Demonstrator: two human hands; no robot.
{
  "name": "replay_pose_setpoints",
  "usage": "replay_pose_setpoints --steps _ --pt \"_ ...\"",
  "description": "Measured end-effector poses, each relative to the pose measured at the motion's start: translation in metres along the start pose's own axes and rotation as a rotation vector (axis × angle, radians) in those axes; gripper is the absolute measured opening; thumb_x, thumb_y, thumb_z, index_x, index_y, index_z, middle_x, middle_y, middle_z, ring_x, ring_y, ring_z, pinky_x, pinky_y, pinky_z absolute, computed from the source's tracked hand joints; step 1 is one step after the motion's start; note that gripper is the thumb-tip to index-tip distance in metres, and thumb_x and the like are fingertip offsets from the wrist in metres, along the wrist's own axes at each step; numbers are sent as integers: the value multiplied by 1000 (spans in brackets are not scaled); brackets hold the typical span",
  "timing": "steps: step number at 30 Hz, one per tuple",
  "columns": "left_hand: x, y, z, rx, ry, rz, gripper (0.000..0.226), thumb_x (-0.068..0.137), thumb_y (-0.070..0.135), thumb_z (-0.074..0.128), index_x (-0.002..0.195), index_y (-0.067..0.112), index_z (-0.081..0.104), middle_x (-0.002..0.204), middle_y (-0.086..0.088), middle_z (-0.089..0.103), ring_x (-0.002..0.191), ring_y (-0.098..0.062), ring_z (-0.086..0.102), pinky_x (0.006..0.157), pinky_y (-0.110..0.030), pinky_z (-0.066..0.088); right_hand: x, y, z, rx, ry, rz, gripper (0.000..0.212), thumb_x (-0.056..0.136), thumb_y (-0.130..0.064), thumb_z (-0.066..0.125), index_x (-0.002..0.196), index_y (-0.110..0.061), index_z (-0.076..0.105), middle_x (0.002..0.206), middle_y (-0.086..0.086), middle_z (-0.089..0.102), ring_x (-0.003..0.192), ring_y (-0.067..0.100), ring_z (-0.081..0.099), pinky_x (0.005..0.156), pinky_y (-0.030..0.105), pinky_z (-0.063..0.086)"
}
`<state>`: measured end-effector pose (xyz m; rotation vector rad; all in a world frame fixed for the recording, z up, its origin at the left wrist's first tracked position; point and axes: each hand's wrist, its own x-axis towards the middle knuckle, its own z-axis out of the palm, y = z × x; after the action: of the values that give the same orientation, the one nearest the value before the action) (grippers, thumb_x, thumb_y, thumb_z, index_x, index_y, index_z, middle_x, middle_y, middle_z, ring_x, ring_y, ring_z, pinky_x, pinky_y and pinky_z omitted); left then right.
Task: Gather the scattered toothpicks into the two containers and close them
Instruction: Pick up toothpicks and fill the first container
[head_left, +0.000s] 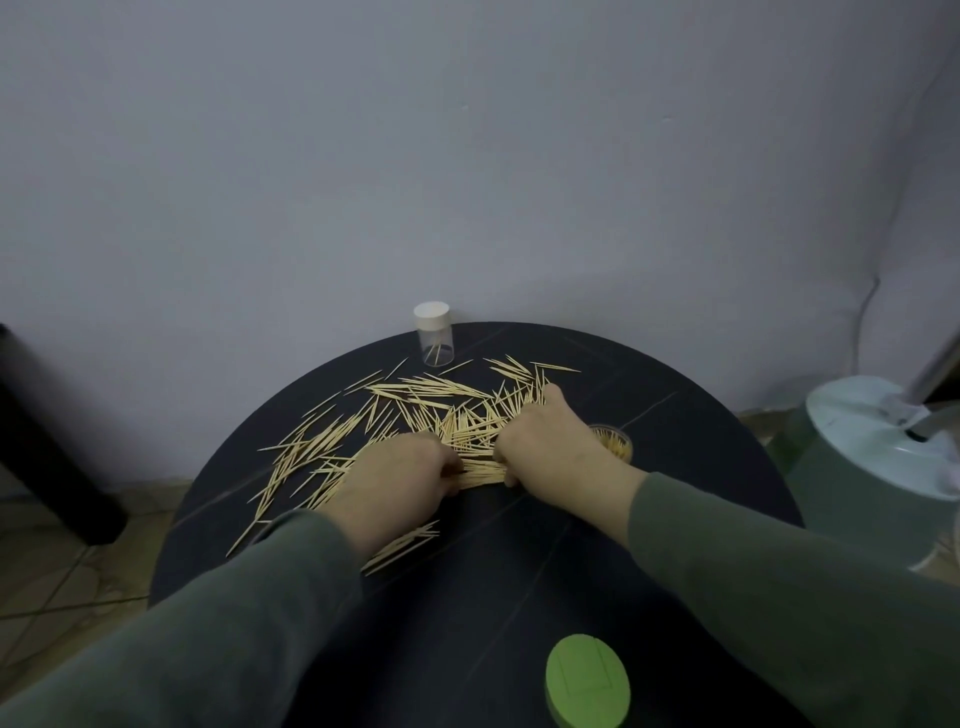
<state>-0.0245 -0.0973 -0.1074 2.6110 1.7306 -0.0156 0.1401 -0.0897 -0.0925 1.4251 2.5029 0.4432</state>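
Several wooden toothpicks (415, 400) lie scattered over the round black table (675, 441). My left hand (400, 480) and my right hand (550, 447) grip the two ends of a bundle of toothpicks (483, 472) lying flat on the table between them. A clear container with a white lid (434, 335) stands upright at the table's far edge, almost empty. A second container (615, 441), open and filled with toothpicks, stands just right of my right hand, partly hidden by it. More toothpicks (400, 548) lie under my left wrist.
A green oval lid (587, 683) lies at the near edge of the table. A pale green round appliance (872, 467) stands to the right of the table. A wall is close behind. A dark piece of furniture (47, 441) stands at left on the tiled floor.
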Motion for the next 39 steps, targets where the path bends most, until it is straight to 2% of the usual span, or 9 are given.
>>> replay_pose_setpoints --steps 3,6,10,18,24,29,32,39 --pt "0 0 -1 25 8 10 26 96 38 53 119 34 64 116 8 60 106 -13 58 88 -32 52 0 -1 0 -19 3 17 12 97 -26 54 98 -19 64 87 -3 60 97 21 60 99 46 28" --pt "0 2 -1 48 27 10 26 97 37 51 118 32 66 113 7 62 104 -13 58 87 -32 53 -2 -3 -1 -49 11 29 13 98 -24 51 85 -21 54 82 -3 54 94 21 60 98 45 28" --pt "0 5 -1 53 55 -6 24 97 35 50 115 28 65 110 6 62 100 -12 59 85 -30 54 -3 -5 -4 -93 1 32 17 97 -19 50 80 -19 48 78 -3 51 89 21 58 99 46 28" --pt "0 3 2 48 116 -35 24 98 34 48 112 26 65 112 7 62 101 -13 60 82 -29 52 -5 -4 -8 -82 21 57 15 96 -18 51 82 -19 47 84 -2 52 97 22 58 104 49 27" --pt "0 1 4 -44 165 -118 22 97 37 51 110 29 66 109 10 63 99 -10 60 85 -31 54 -7 1 -11 -31 46 119 8 96 -21 54 95 -19 61 97 0 64 102 22 57 104 51 27" --pt "0 6 8 -60 189 -143 21 98 35 51 111 27 65 109 8 62 100 -11 59 82 -27 51 -9 -3 -9 -54 35 98 9 96 -19 52 87 -19 52 83 -2 53 97 21 57 102 49 28" --pt "1 8 9 -49 163 -161 21 98 34 50 110 27 65 111 7 62 101 -14 59 82 -30 50 -9 -7 -7 -78 37 96 13 96 -18 50 83 -18 48 79 -2 50 95 22 57 101 48 28" --pt "1 8 7 -14 128 -170 22 96 36 53 112 31 67 111 8 64 102 -13 61 84 -30 53 -9 -8 -6 -80 14 88 9 97 -19 49 92 -18 56 81 -1 51 96 22 56 101 48 28"
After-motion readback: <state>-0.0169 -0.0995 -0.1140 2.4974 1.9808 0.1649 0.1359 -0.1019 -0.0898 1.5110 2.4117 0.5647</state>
